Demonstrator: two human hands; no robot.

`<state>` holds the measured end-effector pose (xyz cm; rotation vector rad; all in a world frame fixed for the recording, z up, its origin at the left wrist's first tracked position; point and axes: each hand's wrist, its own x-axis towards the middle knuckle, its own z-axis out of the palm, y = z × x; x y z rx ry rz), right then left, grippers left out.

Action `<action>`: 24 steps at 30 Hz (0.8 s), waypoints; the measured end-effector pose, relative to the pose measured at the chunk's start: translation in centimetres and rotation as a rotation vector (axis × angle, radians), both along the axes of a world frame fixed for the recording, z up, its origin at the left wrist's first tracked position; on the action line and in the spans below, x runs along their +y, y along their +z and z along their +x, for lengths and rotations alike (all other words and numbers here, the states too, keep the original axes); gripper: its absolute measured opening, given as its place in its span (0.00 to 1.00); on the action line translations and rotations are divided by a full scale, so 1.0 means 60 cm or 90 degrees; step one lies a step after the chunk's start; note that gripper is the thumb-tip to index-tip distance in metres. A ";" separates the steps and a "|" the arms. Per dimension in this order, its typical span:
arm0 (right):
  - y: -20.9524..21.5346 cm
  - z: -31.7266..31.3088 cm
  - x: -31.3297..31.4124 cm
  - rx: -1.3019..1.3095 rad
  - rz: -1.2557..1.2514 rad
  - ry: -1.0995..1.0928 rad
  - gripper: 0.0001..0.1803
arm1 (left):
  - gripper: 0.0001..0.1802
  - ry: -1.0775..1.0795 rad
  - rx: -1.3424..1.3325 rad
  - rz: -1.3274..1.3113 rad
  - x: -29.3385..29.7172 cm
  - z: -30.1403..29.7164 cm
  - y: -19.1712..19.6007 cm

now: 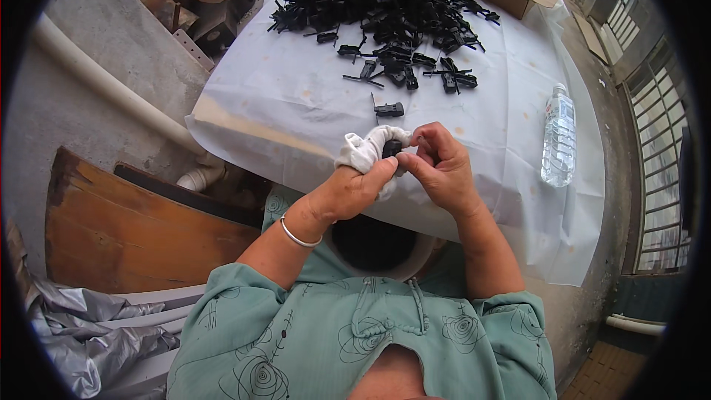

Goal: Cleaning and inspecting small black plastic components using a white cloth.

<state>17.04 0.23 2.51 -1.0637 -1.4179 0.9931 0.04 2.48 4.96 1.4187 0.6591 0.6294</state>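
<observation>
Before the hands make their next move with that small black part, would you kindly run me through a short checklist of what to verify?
1. Small black plastic part pinched between both hands: ok.
2. Left hand has its white cloth finger wraps on: ok.
3. Right hand bare, fingers curled over the part: ok.
4. How the part is turned: cannot tell, the fingers hide most of it.
5. Single black part within easy reach on the white sheet: ok.
6. Pile of black parts stocked, water bottle lying clear of the hands: ok.
</observation>
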 end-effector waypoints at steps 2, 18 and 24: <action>0.001 -0.005 0.000 -0.054 0.067 -0.017 0.06 | 0.18 0.064 0.026 0.174 -0.001 0.006 -0.011; -0.004 -0.055 0.003 -0.110 0.057 0.058 0.12 | 0.14 0.208 0.168 0.408 -0.028 -0.023 -0.019; -0.007 -0.035 0.051 -0.404 0.075 -0.047 0.10 | 0.14 0.125 0.211 0.645 -0.007 -0.068 -0.032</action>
